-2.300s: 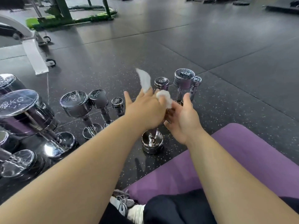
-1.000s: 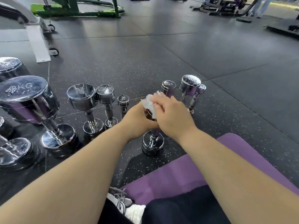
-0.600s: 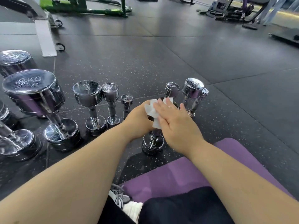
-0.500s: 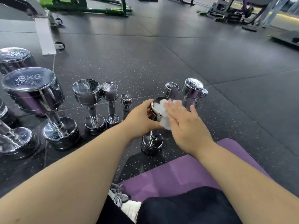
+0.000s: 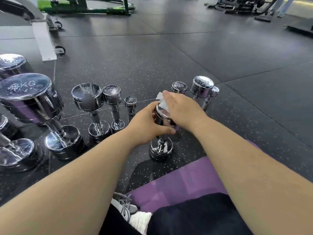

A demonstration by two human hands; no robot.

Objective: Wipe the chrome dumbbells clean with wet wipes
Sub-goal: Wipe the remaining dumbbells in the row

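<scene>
A chrome dumbbell (image 5: 160,149) is stood upright on the floor (image 5: 152,61), just beyond the near purple mat (image 5: 183,182). Its upper head is gripped from the left by the left hand (image 5: 149,123), with fingers and thumb curled round it. A white wipe (image 5: 161,101) is pressed onto the top of that head by the right hand (image 5: 183,109), whose fingers are laid nearly straight over it. Only a crumpled edge of the wipe is seen past the fingertips. To the left, a row (image 5: 88,97) of upright dumbbells is ranged from large to small. Just beyond the right hand, a trio (image 5: 201,85) of small dumbbells is stood close together. A grey shoe (image 5: 124,206) is seen at the near edge.
</scene>
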